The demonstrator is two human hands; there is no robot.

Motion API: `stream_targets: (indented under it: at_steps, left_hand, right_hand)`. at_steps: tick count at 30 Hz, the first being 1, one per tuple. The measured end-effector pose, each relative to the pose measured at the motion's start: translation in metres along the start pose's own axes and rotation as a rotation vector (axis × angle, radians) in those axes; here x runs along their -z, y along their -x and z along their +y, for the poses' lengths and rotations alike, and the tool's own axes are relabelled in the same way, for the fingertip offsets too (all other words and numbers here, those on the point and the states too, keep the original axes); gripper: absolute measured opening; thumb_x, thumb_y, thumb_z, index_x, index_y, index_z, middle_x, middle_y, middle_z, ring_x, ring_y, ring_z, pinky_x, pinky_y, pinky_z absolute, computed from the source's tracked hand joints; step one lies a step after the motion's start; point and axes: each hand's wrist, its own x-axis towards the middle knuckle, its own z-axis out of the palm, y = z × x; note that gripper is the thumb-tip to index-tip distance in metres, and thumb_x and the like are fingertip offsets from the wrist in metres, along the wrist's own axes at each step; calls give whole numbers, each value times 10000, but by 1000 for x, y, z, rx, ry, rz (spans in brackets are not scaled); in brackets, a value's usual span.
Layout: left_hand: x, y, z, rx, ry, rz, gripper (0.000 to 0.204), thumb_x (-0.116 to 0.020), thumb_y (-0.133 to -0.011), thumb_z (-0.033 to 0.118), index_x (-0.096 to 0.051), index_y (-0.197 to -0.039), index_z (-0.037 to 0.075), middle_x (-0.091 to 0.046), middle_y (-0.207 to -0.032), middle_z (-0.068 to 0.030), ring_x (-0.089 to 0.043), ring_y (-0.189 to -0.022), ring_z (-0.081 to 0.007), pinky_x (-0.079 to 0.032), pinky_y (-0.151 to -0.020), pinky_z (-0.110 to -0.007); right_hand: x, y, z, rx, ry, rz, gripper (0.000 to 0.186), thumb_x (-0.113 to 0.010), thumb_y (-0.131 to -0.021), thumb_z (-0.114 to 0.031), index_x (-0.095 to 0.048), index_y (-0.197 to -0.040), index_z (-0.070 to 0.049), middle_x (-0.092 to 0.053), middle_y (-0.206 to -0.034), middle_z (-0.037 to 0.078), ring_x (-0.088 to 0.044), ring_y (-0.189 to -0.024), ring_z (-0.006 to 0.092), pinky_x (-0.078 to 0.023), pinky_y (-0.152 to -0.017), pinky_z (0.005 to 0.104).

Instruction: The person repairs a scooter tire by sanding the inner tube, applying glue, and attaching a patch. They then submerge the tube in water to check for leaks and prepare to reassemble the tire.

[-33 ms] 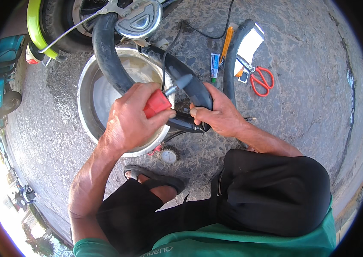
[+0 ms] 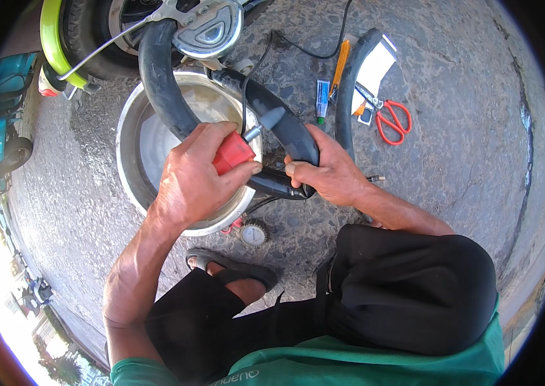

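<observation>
My left hand (image 2: 196, 177) is closed around a red handheld rotary grinder (image 2: 232, 154). Its grey cone-shaped bit (image 2: 272, 119) points away to the right, over the side of a black inner tube (image 2: 295, 134); whether it touches the rubber I cannot tell. My right hand (image 2: 331, 168) grips that tube at a bend, thumb on top and fingers hidden behind. The tube loops back toward a motorbike and over a metal basin (image 2: 122, 145) of water. A cable (image 2: 246, 96) runs down behind the grinder.
Red-handled scissors (image 2: 393, 122), a glue tube (image 2: 322, 100), an orange cutter knife (image 2: 340, 67) and a strip of black rubber tube (image 2: 345, 96) lie on the ground to the right. A round gauge (image 2: 254, 233) sits near my foot. The motorbike pedal (image 2: 208, 32) overhangs the basin.
The grinder and its bit have shifted slightly to the left and away from me. My right hand and the inner tube look unmoved.
</observation>
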Motion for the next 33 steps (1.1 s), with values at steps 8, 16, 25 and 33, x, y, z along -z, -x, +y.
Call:
stream_targets:
  at_steps: [8,16,25,33]
  left_hand:
    - [7,1,-3,108,181,33,534,-870,-761,190,-642,-1204,-3,-705,-1049,-163,-713,-970,-275,-556,-873,-366]
    - [17,0,0,140,344,-4,478,-807,-793,146,-631,-1211,-3,-698,-1021,-131,-676,-949,-194,-540,-885,-345]
    - [40,-15,32,65,642,42,823,-891,-772,375,-509,-1383,-23,-659,-1129,-107,-680,-964,-170,-557,-891,-312]
    - [58,-29,55,52,540,1,828,-925,-749,315,-515,-1385,-20,-654,-1160,-113,-658,-1010,-161,-549,-910,-308]
  right_hand:
    - [1,-1,0,5,-78,6,409,-675,-904,-77,-490,-1264,-19,-617,-966,45,-640,-774,129,-508,-717,326]
    - [3,-2,-2,-22,-107,6,476,-682,-906,-89,-471,-1325,-8,-622,-966,44,-637,-771,131,-507,-720,323]
    - [6,-6,4,27,-138,2,465,-703,-903,-123,-485,-1294,2,-619,-905,30,-633,-754,117,-490,-665,306]
    - [12,-9,12,131,104,24,515,-691,-915,-117,-444,-1351,2,-609,-946,41,-617,-778,119,-514,-719,319]
